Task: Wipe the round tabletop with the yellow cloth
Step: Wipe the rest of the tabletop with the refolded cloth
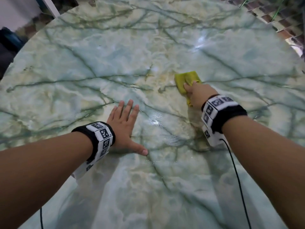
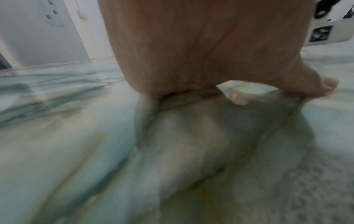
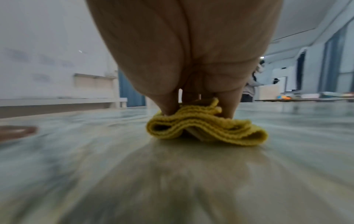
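Note:
The round tabletop (image 1: 115,63) of green-veined marble fills the head view. A folded yellow cloth (image 1: 186,77) lies on it right of centre. My right hand (image 1: 198,95) is on the cloth's near part and grips it against the stone. In the right wrist view the right hand (image 3: 182,53) has its fingers dug into the bunched cloth (image 3: 206,127), which rests on the tabletop (image 3: 172,181). My left hand (image 1: 127,119) lies flat on the stone, fingers spread, to the left of the cloth and apart from it. From the left wrist, the left hand (image 2: 201,45) presses on the tabletop (image 2: 76,151).
The table's far edge curves along the top, with a brick-patterned floor (image 1: 283,22) beyond it at right and a white panel (image 1: 19,7) at left. A black cable (image 1: 237,179) hangs from the right wristband. A person (image 3: 250,87) stands far off in the room.

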A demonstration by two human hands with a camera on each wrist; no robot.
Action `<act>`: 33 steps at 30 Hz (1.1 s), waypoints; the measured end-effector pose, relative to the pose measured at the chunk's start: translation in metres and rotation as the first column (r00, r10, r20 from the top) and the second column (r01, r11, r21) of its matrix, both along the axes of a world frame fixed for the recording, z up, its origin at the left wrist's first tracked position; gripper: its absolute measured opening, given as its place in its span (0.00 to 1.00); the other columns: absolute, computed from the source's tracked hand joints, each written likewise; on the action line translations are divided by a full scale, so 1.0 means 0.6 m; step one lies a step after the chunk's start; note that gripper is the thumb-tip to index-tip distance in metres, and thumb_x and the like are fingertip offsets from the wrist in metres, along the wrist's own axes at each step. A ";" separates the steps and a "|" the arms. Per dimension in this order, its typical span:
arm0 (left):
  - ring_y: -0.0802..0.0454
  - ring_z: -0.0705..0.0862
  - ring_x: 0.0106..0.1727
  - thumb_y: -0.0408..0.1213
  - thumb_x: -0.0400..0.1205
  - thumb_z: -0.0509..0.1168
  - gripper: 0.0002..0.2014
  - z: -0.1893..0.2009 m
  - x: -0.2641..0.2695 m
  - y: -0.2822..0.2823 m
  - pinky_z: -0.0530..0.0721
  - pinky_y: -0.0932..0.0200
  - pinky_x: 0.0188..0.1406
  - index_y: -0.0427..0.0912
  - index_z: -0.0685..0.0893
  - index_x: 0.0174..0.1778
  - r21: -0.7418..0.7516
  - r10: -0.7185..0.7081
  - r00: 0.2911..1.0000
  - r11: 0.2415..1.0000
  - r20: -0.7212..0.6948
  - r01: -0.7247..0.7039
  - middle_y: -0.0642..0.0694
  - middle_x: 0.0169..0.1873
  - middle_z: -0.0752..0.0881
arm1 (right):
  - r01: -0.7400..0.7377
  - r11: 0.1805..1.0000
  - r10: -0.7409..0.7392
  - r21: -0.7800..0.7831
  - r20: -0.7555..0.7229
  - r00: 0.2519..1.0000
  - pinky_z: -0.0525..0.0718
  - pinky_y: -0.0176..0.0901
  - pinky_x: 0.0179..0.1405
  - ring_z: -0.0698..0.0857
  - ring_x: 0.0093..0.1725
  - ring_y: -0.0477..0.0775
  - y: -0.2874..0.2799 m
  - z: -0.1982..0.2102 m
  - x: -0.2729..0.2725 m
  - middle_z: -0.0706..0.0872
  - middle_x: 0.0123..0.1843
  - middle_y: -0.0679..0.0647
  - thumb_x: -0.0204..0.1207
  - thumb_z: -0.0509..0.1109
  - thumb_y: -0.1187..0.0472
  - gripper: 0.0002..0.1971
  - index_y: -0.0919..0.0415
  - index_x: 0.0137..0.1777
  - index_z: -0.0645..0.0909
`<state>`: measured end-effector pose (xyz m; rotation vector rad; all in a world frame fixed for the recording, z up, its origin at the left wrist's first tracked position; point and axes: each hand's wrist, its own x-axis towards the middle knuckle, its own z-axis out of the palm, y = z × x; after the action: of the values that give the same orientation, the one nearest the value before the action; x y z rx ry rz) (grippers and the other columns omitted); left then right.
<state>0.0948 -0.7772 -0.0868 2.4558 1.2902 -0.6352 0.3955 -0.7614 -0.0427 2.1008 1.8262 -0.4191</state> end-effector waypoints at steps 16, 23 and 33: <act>0.40 0.17 0.84 0.94 0.52 0.54 0.81 0.006 0.003 -0.004 0.27 0.41 0.86 0.49 0.20 0.85 -0.001 0.009 1.000 1.000 -0.009 -0.009 0.45 0.84 0.17 | -0.048 0.996 0.047 -0.076 -0.012 0.999 0.70 0.53 0.76 0.66 0.79 0.65 -0.018 0.010 -0.026 0.51 0.86 0.57 0.82 0.57 0.63 0.34 0.41 0.84 0.51; 0.41 0.17 0.84 0.93 0.54 0.57 0.80 0.010 0.003 -0.005 0.26 0.42 0.86 0.49 0.19 0.85 -0.013 0.020 1.000 1.000 -0.005 -0.020 0.46 0.84 0.18 | -0.006 0.999 0.005 -0.042 -0.025 1.000 0.74 0.57 0.72 0.67 0.77 0.69 0.005 -0.016 -0.036 0.50 0.86 0.57 0.80 0.61 0.62 0.35 0.43 0.84 0.50; 0.39 0.19 0.85 0.94 0.52 0.54 0.81 -0.004 0.000 0.002 0.31 0.38 0.88 0.47 0.21 0.86 0.012 0.000 1.000 1.000 0.029 0.000 0.43 0.85 0.19 | 0.016 0.998 -0.019 0.054 0.052 0.998 0.76 0.54 0.67 0.74 0.72 0.69 0.049 0.002 -0.006 0.66 0.79 0.64 0.82 0.59 0.62 0.29 0.51 0.82 0.58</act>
<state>0.0945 -0.7758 -0.0890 2.4653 1.2863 -0.5913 0.3919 -0.7320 -0.0414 2.1434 1.8096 -0.3192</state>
